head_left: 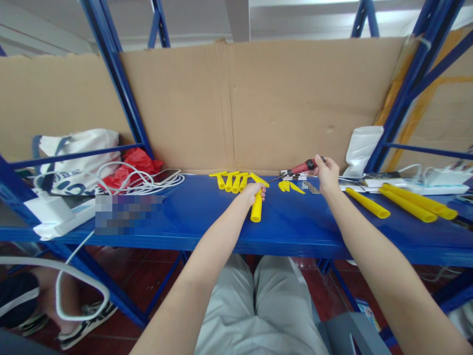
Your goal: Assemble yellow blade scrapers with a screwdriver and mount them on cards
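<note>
My left hand point(256, 192) is closed round a yellow tube point(256, 212), whose open end faces me. Another yellow strip point(260, 179) shows at the tube's far end, partly hidden by my fingers. In my right hand point(325, 172) is a screwdriver point(301, 167) with a red-and-black handle. Its thin shaft points left, and the tip reaches the yellow piece by my left fingers; exact contact is too small to tell. Left of my hands, several T-shaped yellow tube pieces point(229, 184) lie in a row. Small yellow cut pieces point(284, 186) and a flat blade point(312, 188) lie between my hands.
Longer yellow tubes point(369, 203) lie at right on the blue shelf point(207, 217). White cables point(148, 182), a red plastic bag point(135, 165) and a cloth bag point(79, 162) crowd the left. A cardboard wall point(277, 103) stands behind. Another person's leg point(68, 301) is at lower left.
</note>
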Action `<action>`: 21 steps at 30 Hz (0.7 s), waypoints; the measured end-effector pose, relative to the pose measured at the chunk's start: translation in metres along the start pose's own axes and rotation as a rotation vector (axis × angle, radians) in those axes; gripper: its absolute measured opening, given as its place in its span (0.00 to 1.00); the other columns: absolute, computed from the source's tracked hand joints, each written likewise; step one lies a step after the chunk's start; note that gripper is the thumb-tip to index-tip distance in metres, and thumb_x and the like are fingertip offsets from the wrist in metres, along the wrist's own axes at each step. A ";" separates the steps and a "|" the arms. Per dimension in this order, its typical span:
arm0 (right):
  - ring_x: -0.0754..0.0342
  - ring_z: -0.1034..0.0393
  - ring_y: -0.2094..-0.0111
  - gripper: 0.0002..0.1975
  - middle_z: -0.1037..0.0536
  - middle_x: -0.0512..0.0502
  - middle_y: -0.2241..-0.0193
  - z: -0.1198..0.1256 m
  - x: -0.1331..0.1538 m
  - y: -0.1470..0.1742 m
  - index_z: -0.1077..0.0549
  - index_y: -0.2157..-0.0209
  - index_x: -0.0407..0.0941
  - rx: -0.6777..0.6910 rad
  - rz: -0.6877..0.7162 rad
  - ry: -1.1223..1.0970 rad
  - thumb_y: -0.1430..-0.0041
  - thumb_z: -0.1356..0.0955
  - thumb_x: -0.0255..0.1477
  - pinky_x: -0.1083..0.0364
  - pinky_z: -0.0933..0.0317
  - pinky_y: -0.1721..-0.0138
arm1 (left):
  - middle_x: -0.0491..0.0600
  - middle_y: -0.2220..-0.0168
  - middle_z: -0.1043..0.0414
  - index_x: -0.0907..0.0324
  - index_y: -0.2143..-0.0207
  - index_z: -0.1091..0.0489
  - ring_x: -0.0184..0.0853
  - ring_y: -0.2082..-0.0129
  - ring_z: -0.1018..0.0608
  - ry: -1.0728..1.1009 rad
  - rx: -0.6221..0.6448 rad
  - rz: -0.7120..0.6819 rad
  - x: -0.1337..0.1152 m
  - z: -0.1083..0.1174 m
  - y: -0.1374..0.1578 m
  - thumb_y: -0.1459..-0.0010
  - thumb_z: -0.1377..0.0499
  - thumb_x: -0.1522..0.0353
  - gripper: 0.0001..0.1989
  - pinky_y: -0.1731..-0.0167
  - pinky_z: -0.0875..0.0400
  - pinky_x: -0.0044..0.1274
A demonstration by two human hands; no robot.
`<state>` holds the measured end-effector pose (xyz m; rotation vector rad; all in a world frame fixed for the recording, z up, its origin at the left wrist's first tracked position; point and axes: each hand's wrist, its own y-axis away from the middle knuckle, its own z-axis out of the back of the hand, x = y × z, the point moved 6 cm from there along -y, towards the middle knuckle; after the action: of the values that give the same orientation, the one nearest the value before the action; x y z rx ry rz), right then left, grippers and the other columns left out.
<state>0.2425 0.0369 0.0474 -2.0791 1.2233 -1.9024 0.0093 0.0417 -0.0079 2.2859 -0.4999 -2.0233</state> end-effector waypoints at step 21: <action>0.58 0.39 0.86 0.14 0.41 0.60 0.89 -0.001 0.006 0.002 0.37 0.74 0.47 0.056 0.039 0.055 0.52 0.32 0.42 0.55 0.38 0.78 | 0.40 0.87 0.45 0.60 0.79 0.43 0.22 0.89 0.43 -0.096 0.027 0.031 0.001 0.000 -0.001 0.43 0.52 0.80 0.13 0.87 0.46 0.17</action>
<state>0.2395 0.0322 0.0514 -1.9736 1.1970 -1.9660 0.0100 0.0422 -0.0092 2.1896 -0.5682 -2.1329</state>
